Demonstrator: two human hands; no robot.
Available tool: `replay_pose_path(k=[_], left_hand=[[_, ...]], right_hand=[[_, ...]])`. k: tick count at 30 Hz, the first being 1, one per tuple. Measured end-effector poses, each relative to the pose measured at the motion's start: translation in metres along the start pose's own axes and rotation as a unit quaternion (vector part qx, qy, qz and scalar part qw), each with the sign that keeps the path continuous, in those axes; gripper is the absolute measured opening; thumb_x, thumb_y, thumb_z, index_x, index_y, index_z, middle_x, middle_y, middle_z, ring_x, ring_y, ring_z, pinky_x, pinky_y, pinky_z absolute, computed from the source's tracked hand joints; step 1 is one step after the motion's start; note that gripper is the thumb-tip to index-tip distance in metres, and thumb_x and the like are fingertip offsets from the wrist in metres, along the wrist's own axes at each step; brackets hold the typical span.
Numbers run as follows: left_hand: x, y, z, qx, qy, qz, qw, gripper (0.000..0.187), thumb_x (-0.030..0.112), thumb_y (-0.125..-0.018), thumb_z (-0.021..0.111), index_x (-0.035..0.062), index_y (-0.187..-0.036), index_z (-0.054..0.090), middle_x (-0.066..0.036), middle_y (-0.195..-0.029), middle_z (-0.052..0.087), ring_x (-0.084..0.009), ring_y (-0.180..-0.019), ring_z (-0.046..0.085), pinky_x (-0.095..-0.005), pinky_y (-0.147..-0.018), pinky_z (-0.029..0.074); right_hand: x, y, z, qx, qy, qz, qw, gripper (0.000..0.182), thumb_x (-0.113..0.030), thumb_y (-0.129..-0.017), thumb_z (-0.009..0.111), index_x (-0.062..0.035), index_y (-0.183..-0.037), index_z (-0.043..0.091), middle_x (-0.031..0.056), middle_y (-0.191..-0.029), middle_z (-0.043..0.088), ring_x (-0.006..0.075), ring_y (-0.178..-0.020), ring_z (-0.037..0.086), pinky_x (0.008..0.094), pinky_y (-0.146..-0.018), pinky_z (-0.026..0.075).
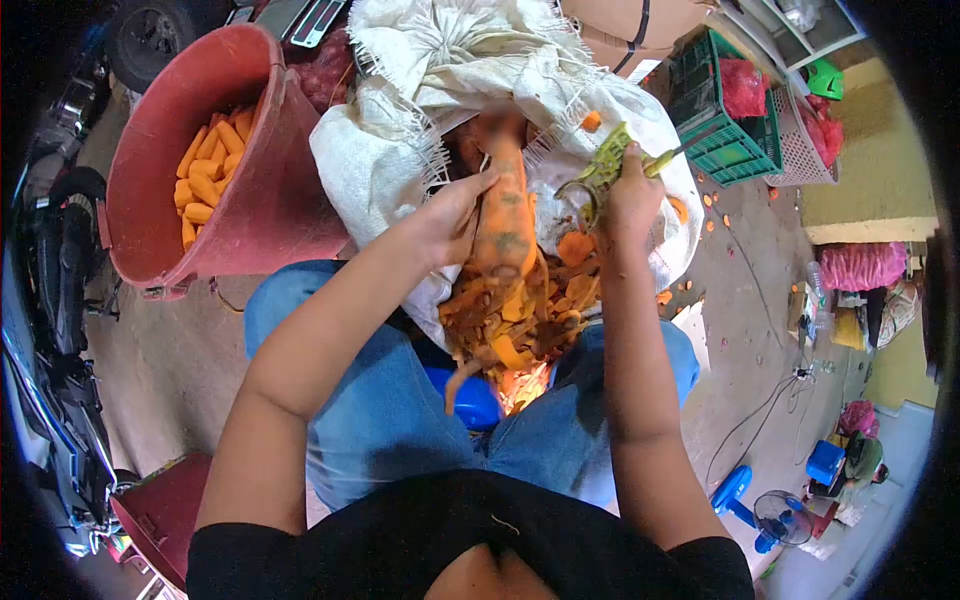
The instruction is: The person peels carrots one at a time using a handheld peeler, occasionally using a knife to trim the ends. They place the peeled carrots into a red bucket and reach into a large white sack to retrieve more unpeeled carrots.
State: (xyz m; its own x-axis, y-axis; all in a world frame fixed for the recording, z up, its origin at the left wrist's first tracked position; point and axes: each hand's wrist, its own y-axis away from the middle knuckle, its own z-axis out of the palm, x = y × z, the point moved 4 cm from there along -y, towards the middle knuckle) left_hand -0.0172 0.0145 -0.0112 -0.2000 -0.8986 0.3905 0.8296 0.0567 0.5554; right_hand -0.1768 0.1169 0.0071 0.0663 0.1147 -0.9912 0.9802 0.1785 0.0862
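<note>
A large orange carrot point(507, 215) with dark patches hangs over a heap of orange peelings point(525, 315). The fingers of my left hand point(452, 220) are closed on its left side. My right hand point(632, 200) grips a green peeler-like tool point(608, 165), held to the right of the carrot and apart from it. A white woven sack point(400, 130) lies open around the peelings, between my knees. Something dark shows in the sack mouth behind the carrot's blurred far end.
On the left stands a red tub point(215, 245) holding peeled carrots point(208, 175). A green crate point(725, 120) and a cardboard box point(625, 30) are at the upper right. A fan point(783, 517) and a seated person point(862, 455) are at the lower right. A motorbike lines the left edge.
</note>
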Motion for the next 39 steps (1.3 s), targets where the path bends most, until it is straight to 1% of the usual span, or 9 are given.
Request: replay_pose_path(k=[3, 9, 13, 17, 23, 26, 30, 37, 39], left_hand=[[0.004, -0.009, -0.003, 0.017, 0.006, 0.011, 1.000, 0.035, 0.034, -0.083, 0.042, 0.0063, -0.104, 0.045, -0.009, -0.092, 0.055, -0.0204, -0.080, 0.056, -0.0383, -0.070, 0.048], [-0.005, -0.022, 0.002, 0.004, 0.003, 0.016, 1.000, 0.038, 0.036, -0.086, 0.029, 0.0071, -0.104, 0.046, -0.008, -0.092, 0.056, -0.0196, -0.080, 0.056, -0.0341, -0.073, 0.047], [-0.009, -0.015, 0.011, 0.061, -0.018, 0.013, 0.998, 0.039, 0.034, -0.088, 0.023, 0.0069, -0.100, 0.047, -0.008, -0.088, 0.056, -0.0185, -0.075, 0.057, -0.0333, -0.068, 0.048], [-0.004, -0.016, 0.014, 0.076, -0.146, 0.038, 0.986, 0.039, 0.033, -0.088, 0.021, 0.0065, -0.096, 0.048, -0.007, -0.081, 0.056, -0.0154, -0.070, 0.056, -0.0295, -0.063, 0.048], [-0.014, -0.003, 0.018, 0.016, -0.251, -0.047, 0.967, 0.037, 0.031, -0.088, 0.025, 0.0047, -0.097, 0.049, -0.006, -0.082, 0.058, -0.0128, -0.068, 0.057, -0.0258, -0.062, 0.047], [-0.028, 0.015, 0.027, 0.000, -0.242, -0.060, 0.968, 0.034, 0.029, -0.087, 0.033, 0.0031, -0.100, 0.049, -0.006, -0.087, 0.057, -0.0122, -0.073, 0.057, -0.0260, -0.066, 0.047], [-0.023, 0.039, 0.048, -0.100, -0.250, -0.035, 0.962, 0.035, 0.030, -0.085, 0.037, 0.0035, -0.106, 0.047, -0.007, -0.092, 0.056, -0.0128, -0.075, 0.056, -0.0257, -0.064, 0.047], [-0.008, 0.006, 0.011, -0.098, -0.040, -0.034, 0.994, 0.042, 0.039, -0.081, 0.045, 0.0070, -0.107, 0.040, -0.011, -0.088, 0.053, -0.0232, -0.072, 0.056, -0.0401, -0.064, 0.048], [-0.005, 0.002, 0.007, -0.016, -0.031, -0.020, 0.999, 0.039, 0.040, -0.080, 0.045, 0.0094, -0.104, 0.040, -0.014, -0.084, 0.051, -0.0262, -0.069, 0.056, -0.0429, -0.059, 0.048]], right_hand=[[-0.007, 0.032, 0.024, -0.117, -0.043, 0.042, 0.991, 0.028, -0.025, -0.081, 0.050, 0.0023, -0.081, 0.054, 0.0040, -0.064, 0.053, 0.0105, -0.051, 0.048, 0.0233, -0.046, 0.039], [-0.004, 0.052, 0.041, -0.134, -0.009, -0.123, 0.983, 0.029, -0.027, -0.081, 0.051, 0.0015, -0.078, 0.052, 0.0070, -0.066, 0.054, 0.0120, -0.061, 0.048, 0.0274, -0.057, 0.040], [-0.018, 0.060, 0.034, -0.042, 0.113, -0.302, 0.946, 0.026, -0.024, -0.081, 0.049, 0.0013, -0.074, 0.050, 0.0160, -0.062, 0.052, 0.0282, -0.055, 0.050, 0.0348, -0.054, 0.039], [-0.018, 0.056, 0.033, -0.052, 0.149, -0.222, 0.962, 0.024, -0.022, -0.080, 0.049, 0.0008, -0.072, 0.049, 0.0192, -0.061, 0.050, 0.0352, -0.057, 0.048, 0.0379, -0.053, 0.038], [-0.014, 0.033, 0.028, -0.034, 0.172, -0.250, 0.952, 0.022, -0.018, -0.079, 0.050, 0.0021, -0.070, 0.050, 0.0186, -0.058, 0.050, 0.0345, -0.054, 0.048, 0.0401, -0.052, 0.037], [-0.014, -0.006, -0.002, 0.090, 0.204, -0.170, 0.960, 0.028, -0.021, -0.079, 0.049, 0.0047, -0.067, 0.051, 0.0161, -0.056, 0.051, 0.0203, -0.049, 0.045, 0.0343, -0.050, 0.037], [-0.009, -0.038, -0.036, 0.172, 0.008, -0.164, 0.971, 0.028, -0.020, -0.079, 0.048, 0.0055, -0.067, 0.051, 0.0077, -0.051, 0.049, 0.0152, -0.046, 0.044, 0.0314, -0.046, 0.036], [-0.022, -0.007, -0.016, 0.062, -0.065, -0.125, 0.988, 0.027, -0.021, -0.080, 0.048, 0.0046, -0.074, 0.053, 0.0036, -0.054, 0.048, 0.0107, -0.046, 0.042, 0.0270, -0.044, 0.035], [-0.027, 0.014, -0.003, 0.013, -0.035, -0.092, 0.995, 0.028, -0.023, -0.081, 0.048, 0.0039, -0.075, 0.054, 0.0035, -0.054, 0.048, 0.0098, -0.048, 0.043, 0.0248, -0.044, 0.035]])
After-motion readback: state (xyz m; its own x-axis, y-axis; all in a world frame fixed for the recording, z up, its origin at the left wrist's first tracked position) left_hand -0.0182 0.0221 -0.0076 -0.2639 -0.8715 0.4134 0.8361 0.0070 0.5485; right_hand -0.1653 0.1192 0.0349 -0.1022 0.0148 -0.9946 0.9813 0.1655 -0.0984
